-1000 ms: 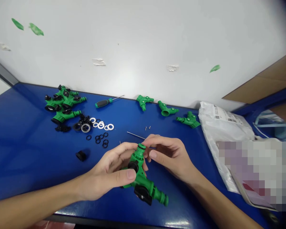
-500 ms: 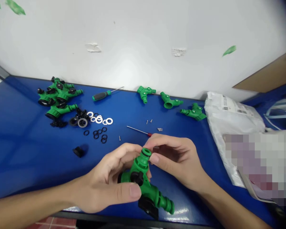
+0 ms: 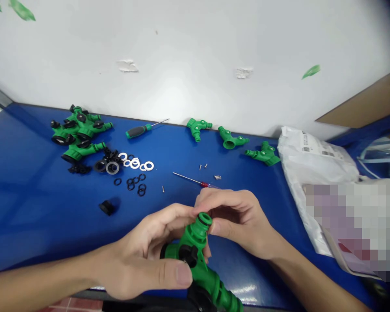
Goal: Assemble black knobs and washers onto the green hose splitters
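Observation:
A green Y-shaped hose splitter [image 3: 199, 255] with black valve knobs is held over the table's front edge. My left hand [image 3: 143, 255] wraps around its body, the thumb lying across the front near one knob. My right hand [image 3: 237, 221] pinches the upper outlet between thumb and fingers. There, a black O-ring [image 3: 204, 219] sits around the outlet's end. The lower outlet points down to the right, and the left fingers behind the body are partly hidden. Just beyond the right hand lies a red-handled screwdriver [image 3: 203, 184], its handle partly covered.
Assembled splitters [image 3: 81, 130] are piled at the back left, near white washers [image 3: 134, 163] and loose black O-rings [image 3: 131, 184]. A green-handled screwdriver [image 3: 138, 131] lies at the back. Several green splitter bodies [image 3: 232, 139] and small screws [image 3: 217, 177] are farther right, beside a white plastic bag [image 3: 312, 160].
Both hands and the splitter have moved slightly down toward me, the upper outlet shifting a little right. More of the red screwdriver handle shows. The grip looks the same.

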`<act>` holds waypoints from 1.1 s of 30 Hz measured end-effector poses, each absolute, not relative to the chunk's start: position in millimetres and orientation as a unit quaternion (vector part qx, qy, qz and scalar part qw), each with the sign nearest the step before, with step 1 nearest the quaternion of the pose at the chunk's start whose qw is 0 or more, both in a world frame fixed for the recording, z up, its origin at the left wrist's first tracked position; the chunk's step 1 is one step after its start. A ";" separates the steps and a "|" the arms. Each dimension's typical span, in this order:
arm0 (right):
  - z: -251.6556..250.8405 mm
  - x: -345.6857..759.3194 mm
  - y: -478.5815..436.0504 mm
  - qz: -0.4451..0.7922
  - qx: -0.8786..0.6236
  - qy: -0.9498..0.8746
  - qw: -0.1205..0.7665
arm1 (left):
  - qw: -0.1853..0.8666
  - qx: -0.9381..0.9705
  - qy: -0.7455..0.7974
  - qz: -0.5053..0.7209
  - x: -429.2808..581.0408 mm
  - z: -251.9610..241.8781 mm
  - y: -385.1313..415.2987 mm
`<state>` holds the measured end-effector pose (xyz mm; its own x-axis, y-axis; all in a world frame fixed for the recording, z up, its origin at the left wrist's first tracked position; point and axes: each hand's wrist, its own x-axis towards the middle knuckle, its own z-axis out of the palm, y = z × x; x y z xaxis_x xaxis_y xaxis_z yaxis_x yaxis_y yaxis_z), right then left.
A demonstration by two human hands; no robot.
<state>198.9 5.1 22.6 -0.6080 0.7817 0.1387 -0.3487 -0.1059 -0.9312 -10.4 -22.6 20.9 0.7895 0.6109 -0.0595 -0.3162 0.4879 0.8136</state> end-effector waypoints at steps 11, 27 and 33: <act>17.2 208.2 32.6 0.651 -0.295 -0.592 0.374 | 0.832 0.425 0.191 0.303 -6.0 13.2 -25.8; 35.7 94.2 114.5 0.232 -0.239 -0.941 -0.059 | 0.790 0.470 0.256 0.299 -0.7 3.3 -22.8; 36.6 100.0 111.1 0.220 -0.259 -0.939 -0.052 | 0.805 0.436 0.252 0.314 0.4 4.2 -22.6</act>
